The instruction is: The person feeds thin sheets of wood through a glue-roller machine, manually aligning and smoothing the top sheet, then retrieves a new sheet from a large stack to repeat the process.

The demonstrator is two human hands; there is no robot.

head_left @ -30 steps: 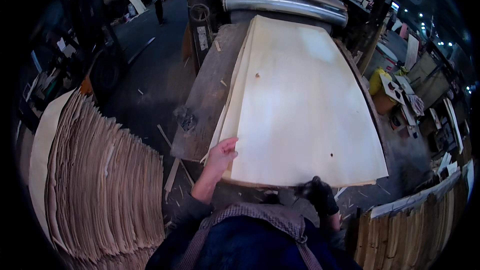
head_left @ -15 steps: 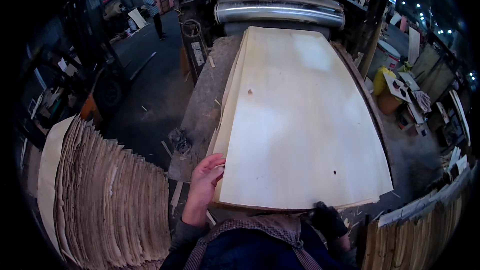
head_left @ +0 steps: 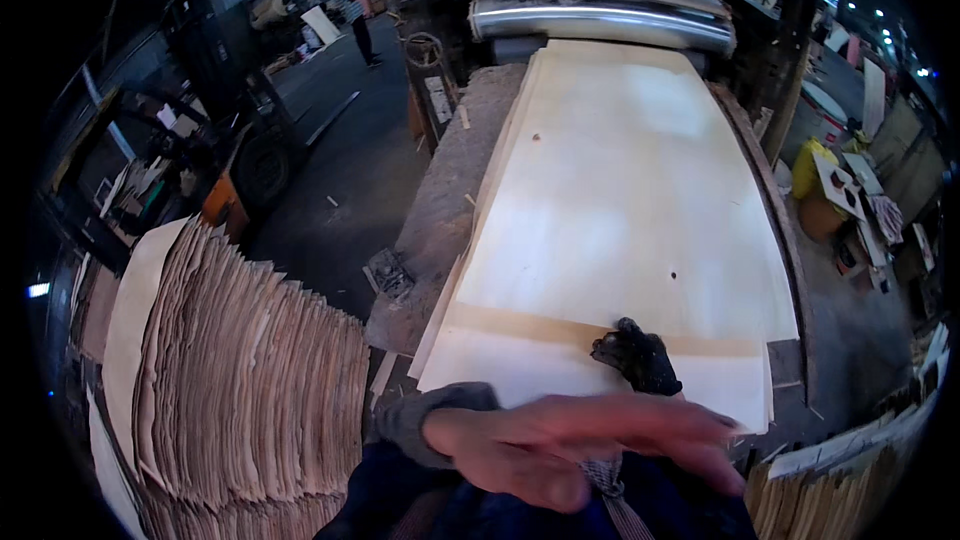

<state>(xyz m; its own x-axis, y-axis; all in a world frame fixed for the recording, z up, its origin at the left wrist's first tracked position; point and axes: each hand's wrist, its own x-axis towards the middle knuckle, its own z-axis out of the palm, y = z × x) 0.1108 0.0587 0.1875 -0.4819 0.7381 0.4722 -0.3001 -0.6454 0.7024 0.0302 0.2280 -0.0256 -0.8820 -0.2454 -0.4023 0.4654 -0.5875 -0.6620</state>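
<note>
On the tabletop (head_left: 437, 210), before one shiny roller (head_left: 600, 16), lie at least two pale wood sheets (head_left: 630, 210), the upper set back from the lower's near edge; the bare left hand (head_left: 575, 435) is spread near that edge, thumb apart; the gloved right hand (head_left: 640, 356) curls at the upper sheet's near edge, though whether it pinches anything I cannot tell; two wood stacks (head_left: 260, 370) stand nearby, one each side.

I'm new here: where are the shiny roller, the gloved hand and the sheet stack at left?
Shiny roller (head_left: 602, 17): head view, middle of its barrel.
Gloved right hand (head_left: 641, 357): head view, its middle.
Sheet stack (head_left: 255, 375): head view, its layered edges.
</note>
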